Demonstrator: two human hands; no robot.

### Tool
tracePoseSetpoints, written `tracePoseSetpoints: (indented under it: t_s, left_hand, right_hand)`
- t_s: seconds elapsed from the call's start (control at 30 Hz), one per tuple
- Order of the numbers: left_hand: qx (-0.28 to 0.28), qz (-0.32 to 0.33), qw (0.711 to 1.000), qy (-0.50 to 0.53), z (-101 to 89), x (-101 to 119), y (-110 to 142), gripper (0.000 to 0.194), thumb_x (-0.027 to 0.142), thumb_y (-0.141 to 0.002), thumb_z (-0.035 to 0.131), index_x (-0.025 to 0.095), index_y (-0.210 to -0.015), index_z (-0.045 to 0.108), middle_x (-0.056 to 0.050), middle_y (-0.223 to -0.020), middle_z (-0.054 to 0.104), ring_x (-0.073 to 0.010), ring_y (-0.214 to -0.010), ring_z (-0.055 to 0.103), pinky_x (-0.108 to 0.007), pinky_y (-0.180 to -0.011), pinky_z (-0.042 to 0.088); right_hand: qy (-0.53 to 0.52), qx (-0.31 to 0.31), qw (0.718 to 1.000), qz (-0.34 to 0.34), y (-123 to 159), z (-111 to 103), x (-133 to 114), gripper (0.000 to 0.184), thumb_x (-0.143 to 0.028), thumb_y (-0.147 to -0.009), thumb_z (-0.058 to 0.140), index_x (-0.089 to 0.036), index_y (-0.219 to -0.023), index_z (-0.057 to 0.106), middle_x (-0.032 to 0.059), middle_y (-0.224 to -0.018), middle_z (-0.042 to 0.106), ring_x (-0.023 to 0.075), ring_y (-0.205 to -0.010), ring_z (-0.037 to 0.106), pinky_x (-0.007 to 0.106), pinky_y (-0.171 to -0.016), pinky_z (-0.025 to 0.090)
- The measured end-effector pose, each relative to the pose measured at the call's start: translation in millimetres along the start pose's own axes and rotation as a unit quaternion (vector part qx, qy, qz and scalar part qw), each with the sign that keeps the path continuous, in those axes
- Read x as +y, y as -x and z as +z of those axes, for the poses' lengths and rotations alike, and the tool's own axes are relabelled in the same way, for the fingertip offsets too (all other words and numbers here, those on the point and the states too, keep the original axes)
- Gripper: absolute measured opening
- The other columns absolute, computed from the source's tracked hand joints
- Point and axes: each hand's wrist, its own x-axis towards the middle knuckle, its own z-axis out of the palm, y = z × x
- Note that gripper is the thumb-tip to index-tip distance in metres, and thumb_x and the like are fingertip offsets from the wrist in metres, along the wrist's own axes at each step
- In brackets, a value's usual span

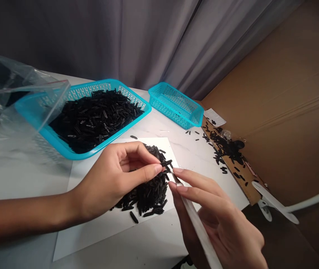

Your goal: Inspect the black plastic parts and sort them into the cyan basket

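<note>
Between thumb and forefinger, my left hand [111, 179] pinches a small, thin black strip [166, 163] by its left end. My right hand [215, 216] grips a slim silver metal tool [194, 218] like a pen. The tool's narrow tip is at the strip's right end; I cannot tell if they touch. Under both hands lies a heap of black strips [151, 194] on a white sheet [86, 228], partly hidden by my left hand. One loose strip [134, 217] rests at the heap's near edge.
A blue basket [111, 140] full of black strips stands behind my left hand, partly covered by a clear plastic bag [36, 97]. Farther right is a smaller blue basket [173, 116]. Scattered strips [223, 145] lie along cardboard [282, 104]; a white clamp [274, 203] sits nearby.
</note>
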Motion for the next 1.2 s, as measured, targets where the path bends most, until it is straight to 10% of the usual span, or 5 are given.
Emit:
tracePoseSetpoints:
  t_s: [0.2,0.63,1.2]
  left_hand:
    - [-0.003,0.002,1.0,0.004,1.0,0,0,0.009,0.022,-0.083,0.074,0.016,-0.077,0.071,-0.001,-0.076,0.074,-0.0107,-0.071,0.07,-0.014,-0.064,0.056]
    - [-0.018,0.009,1.0,0.011,-1.1,2,2,0.009,0.021,-0.085,0.073,0.018,-0.077,0.072,0.002,-0.073,0.072,-0.0079,-0.068,0.068,-0.01,-0.06,0.053]
    - [0.037,0.128,0.983,-0.126,-8.9,-1,-1,0.015,0.026,-0.089,0.06,0.021,-0.077,0.069,0.001,-0.079,0.066,-0.0141,-0.077,0.06,-0.024,-0.063,0.046]
  right_hand:
    - [0.051,0.041,0.998,-0.006,-2,8,9,0.033,0.003,-0.083,0.067,-0.022,-0.102,0.078,0.0021,-0.085,0.08,0.0178,-0.065,0.075,0.027,-0.059,0.064]
    - [-0.065,-0.087,0.988,0.107,-5,9,18,0.019,-0.005,-0.087,0.07,-0.02,-0.096,0.075,0.0036,-0.093,0.08,0.0179,-0.08,0.077,0.03,-0.074,0.065]
    - [-0.034,-0.047,0.993,0.102,-4,6,14,0.016,-0.006,-0.085,0.075,-0.018,-0.095,0.074,0.0019,-0.092,0.078,0.0131,-0.084,0.074,0.024,-0.075,0.06]
